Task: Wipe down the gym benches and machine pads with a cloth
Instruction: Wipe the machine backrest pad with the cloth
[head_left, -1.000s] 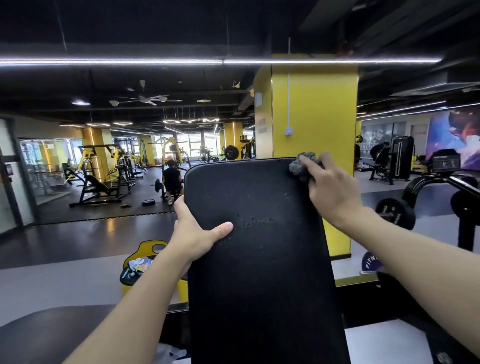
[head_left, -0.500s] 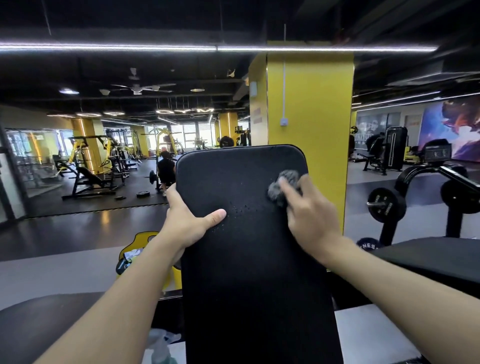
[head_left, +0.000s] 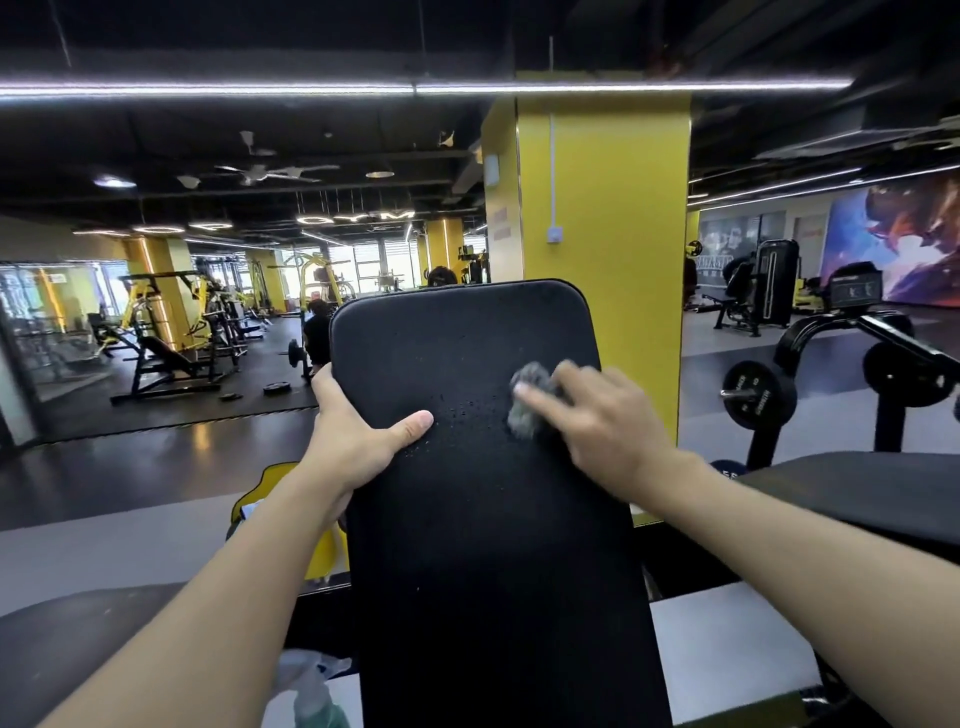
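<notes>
Currently, step: wiping the pad (head_left: 493, 519).
Pad: centre of frame, long axis from bottom to top, rounded end pointing up.
Left hand (head_left: 358, 431): grips the pad's left edge, thumb across its face.
Right hand (head_left: 608, 421): bunches cloth (head_left: 527, 400) against the pad, centre right.
Droplets (head_left: 467, 410): just left of cloth; right hand nearer.

Dim hall lit by a white overhead LED strip (head_left: 415, 88) and daylight from far windows (head_left: 374, 260), with glare patches on the glossy floor (head_left: 202, 431), wide-angle bowing at the edges, and the right hand (head_left: 602, 421) and cloth (head_left: 527, 402) motion-blurred against the dark bench pad (head_left: 493, 545).
</notes>
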